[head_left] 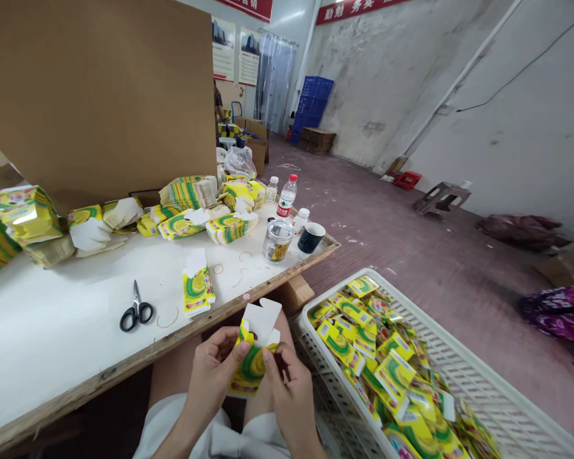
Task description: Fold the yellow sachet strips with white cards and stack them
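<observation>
Over my lap I hold a yellow and green printed carton [252,366], its white top flap [263,322] standing up. My left hand [211,366] pinches the carton's left edge with thumb and fingers. On its right edge, my right hand [287,376] grips it the same way. The carton's lower part shows between my hands. A small pile of flat cartons [198,290] lies on the table just beyond them. Left of that pile rest black-handled scissors [136,309], partly spread.
A white plastic basket [459,363] full of cartons stands to my right. Carton bundles [189,191] line the back of the white table [76,319] before a cardboard sheet [100,95]. Near its right corner are a dark mug [310,238], a clear tub [277,242] and a water bottle [287,197].
</observation>
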Demonstrator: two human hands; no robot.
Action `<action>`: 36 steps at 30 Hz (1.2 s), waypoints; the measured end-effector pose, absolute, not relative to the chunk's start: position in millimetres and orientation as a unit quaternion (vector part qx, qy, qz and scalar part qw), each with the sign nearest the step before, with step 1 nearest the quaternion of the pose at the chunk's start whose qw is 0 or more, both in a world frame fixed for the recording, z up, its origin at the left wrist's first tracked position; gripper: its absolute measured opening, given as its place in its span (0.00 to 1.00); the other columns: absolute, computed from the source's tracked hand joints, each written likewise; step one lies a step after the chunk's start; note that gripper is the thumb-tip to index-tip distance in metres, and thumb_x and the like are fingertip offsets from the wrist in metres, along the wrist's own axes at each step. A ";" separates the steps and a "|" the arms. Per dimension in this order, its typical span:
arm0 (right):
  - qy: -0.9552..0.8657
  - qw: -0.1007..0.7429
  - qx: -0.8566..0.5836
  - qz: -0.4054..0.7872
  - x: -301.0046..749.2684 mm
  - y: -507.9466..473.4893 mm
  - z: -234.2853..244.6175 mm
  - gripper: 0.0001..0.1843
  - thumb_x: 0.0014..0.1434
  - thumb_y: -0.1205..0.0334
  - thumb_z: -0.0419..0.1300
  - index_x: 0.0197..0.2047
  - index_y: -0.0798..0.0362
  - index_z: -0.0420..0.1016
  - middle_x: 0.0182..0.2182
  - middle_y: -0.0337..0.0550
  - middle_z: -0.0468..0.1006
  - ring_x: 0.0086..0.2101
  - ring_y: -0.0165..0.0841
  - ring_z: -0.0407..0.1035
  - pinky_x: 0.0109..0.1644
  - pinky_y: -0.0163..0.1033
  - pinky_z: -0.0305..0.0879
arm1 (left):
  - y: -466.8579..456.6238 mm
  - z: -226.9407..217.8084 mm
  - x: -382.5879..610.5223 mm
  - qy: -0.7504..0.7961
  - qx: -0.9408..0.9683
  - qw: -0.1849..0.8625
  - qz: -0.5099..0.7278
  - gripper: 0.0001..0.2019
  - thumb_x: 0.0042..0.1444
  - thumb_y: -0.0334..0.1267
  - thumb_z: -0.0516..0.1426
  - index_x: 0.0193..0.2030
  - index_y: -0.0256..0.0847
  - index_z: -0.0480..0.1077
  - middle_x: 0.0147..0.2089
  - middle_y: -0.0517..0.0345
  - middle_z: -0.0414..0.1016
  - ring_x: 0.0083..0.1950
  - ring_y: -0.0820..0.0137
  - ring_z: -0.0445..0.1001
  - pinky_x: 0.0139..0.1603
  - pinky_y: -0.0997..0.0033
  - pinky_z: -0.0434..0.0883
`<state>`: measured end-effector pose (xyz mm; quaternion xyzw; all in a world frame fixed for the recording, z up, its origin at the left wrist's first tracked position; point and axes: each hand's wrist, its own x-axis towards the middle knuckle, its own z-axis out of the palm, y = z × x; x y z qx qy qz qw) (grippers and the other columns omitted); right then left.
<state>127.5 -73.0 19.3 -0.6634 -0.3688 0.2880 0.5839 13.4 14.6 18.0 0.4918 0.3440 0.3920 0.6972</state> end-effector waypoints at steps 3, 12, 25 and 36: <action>-0.370 0.584 -0.666 0.279 126.7 -72.8 19.1 0.16 0.64 0.51 0.58 0.30 0.53 0.72 0.24 0.38 0.72 0.26 0.32 0.65 0.30 0.32 0.64 | 10.5 18.7 16.6 0.366 0.491 0.681 0.400 0.13 0.50 0.46 0.67 0.35 0.38 0.78 0.33 0.53 0.85 0.33 0.65 0.80 0.35 0.73 0.76; -0.349 0.599 -0.666 0.275 127.6 -70.9 18.1 0.13 0.63 0.51 0.60 0.34 0.53 0.74 0.26 0.39 0.74 0.27 0.33 0.68 0.31 0.34 0.68 | 10.0 14.0 16.1 0.366 0.559 0.648 0.365 0.18 0.53 0.45 0.65 0.49 0.41 0.73 0.44 0.50 0.84 0.45 0.59 0.81 0.46 0.66 0.76; -0.348 0.682 -0.523 0.374 144.5 -75.4 29.3 0.21 0.60 0.56 0.65 0.56 0.48 0.71 0.47 0.49 0.79 0.39 0.38 0.76 0.43 0.42 0.74 | 16.6 41.7 -10.7 0.222 0.560 0.767 0.220 0.30 0.60 0.44 0.60 0.66 0.50 0.53 0.52 0.45 0.79 0.49 0.57 0.79 0.49 0.59 0.75; -0.429 0.589 -0.572 0.377 157.4 -82.0 27.8 0.14 0.65 0.52 0.58 0.35 0.52 0.78 0.26 0.38 0.73 0.24 0.30 0.64 0.28 0.33 0.61 | 19.9 36.7 -13.1 0.224 0.632 0.715 0.198 0.25 0.59 0.40 0.62 0.63 0.47 0.66 0.44 0.53 0.82 0.44 0.62 0.79 0.43 0.69 0.72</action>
